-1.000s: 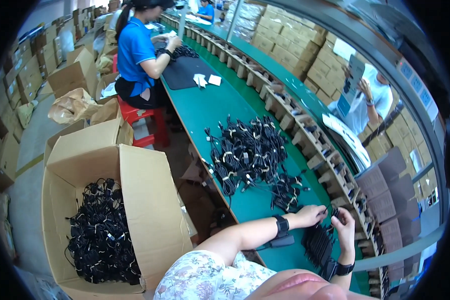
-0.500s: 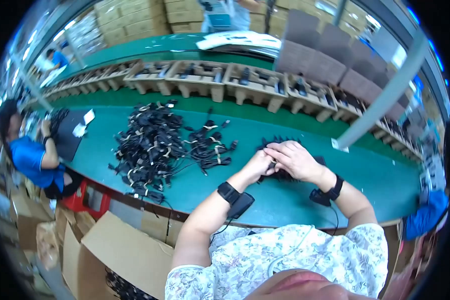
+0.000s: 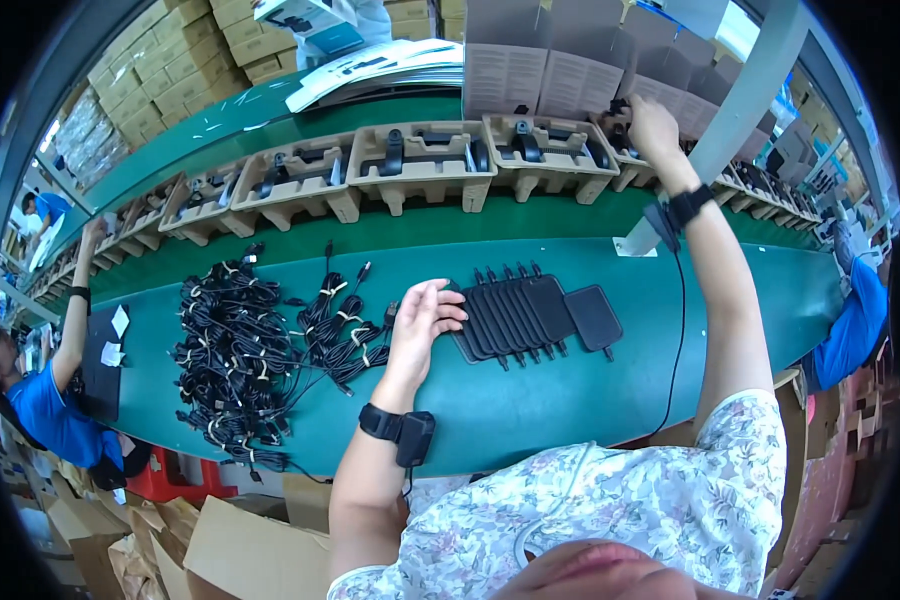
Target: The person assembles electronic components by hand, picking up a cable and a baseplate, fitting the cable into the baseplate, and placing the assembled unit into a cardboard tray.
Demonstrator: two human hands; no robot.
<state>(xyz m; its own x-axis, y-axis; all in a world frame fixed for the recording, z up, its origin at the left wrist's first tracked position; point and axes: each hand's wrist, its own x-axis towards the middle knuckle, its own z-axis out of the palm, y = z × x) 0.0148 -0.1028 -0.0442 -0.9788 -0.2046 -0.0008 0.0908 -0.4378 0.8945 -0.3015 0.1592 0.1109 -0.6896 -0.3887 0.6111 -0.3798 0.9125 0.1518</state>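
Black pads (image 3: 515,312) lie on the green table (image 3: 530,420) before me, just right of the left hand (image 3: 420,325). They are flat, matt and rounded at the corners, overlapping in a slanted row, with short black stubs poking out along both the far and near edges. At the right end, one pad lies flatter, its full face showing and its stub pointing toward me.

I see the left hand's fingers loosely bent and released, resting against the row's left end. The right hand (image 3: 654,132) is stretched out to the far row of brown trays (image 3: 420,185), beside a small dark piece; I cannot tell whether its fingers grasp it.

Tied black cables (image 3: 235,350) heap up to the left, some reaching close to the left wrist. Beyond the trays I see open grey boxes (image 3: 505,75) and a stack of white sheets (image 3: 385,75). A slanting grey post (image 3: 745,100) stands in the way by the right wrist, and a thin wire (image 3: 681,330) trails from that wrist across the table.
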